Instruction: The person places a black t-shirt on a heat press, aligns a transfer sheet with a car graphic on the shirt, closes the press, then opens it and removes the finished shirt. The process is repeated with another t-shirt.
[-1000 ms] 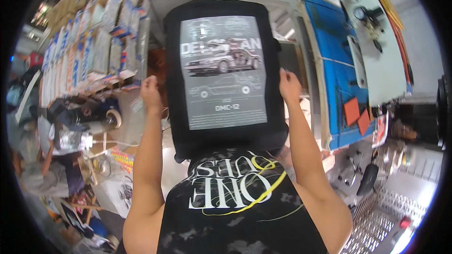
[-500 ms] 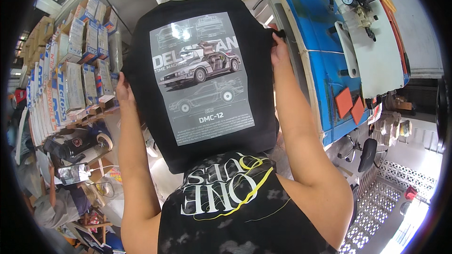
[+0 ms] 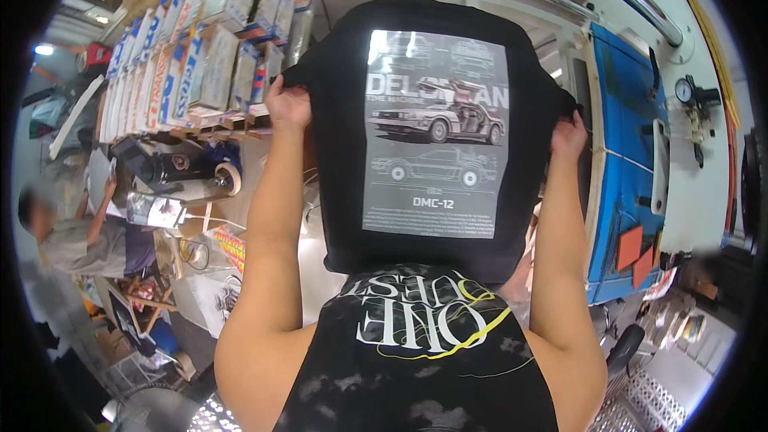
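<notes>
Mid-left of frame: co-worker (image 3: 104,244), grey top. Upper L: stacked cartons (image 3: 216,64). L hand (image 3: 289,104), upper ctr-left: fingers closed, pinching shirt's near edge. Black shirt (image 3: 436,144), ctr, spread btwn both hands, grey car print (image 3: 436,216) showing. R hand (image 3: 569,136), right of ctr: fingers curled in, gripping opp. edge. Far R: blue board (image 3: 624,116) w/ orange squares (image 3: 630,248); gauge (image 3: 685,90) alongside, approx. upper R.

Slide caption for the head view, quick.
Left hand and right hand hold a black shirt with a grey car print.
</notes>
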Available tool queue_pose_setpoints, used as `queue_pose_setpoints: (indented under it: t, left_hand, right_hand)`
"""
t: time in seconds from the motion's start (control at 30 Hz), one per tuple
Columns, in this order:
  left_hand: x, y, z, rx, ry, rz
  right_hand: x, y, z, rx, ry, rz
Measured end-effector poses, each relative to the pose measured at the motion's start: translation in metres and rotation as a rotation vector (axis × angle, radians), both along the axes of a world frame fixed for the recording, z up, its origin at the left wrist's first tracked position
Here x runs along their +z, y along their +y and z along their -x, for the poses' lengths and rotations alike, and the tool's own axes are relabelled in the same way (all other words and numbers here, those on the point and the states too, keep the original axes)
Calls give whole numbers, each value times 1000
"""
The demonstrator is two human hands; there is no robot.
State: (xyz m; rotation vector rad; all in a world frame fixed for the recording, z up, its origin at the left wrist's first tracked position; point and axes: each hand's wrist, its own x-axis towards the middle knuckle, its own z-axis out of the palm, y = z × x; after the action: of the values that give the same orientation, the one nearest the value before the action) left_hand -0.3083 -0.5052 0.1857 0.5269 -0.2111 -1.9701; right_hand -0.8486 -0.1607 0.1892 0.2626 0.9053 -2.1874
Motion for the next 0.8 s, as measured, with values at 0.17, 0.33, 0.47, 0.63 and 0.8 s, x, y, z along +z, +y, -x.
queue_pose_setpoints:
  t: [0.17,0.33,0.47,0.63,0.8]
  left_hand:
    - [15,6,9,31,11,-27]
    - [10,0,2,4,52,8]
    - [0,-10,-3,58,-20,-34]
    - [-2,-12,-5,28,-37,-51]
    - [-5,-15,-7,-28,-10,-42]
  right_hand:
    - [-8,-1,8,-39,-4,4]
    - [-1,0,1,-18,37,1]
    - [-7,4,0,-66,43,-119]
    - [-10,0,0,29,145,63]
    - [25,-14,-29,-77,39,-12]
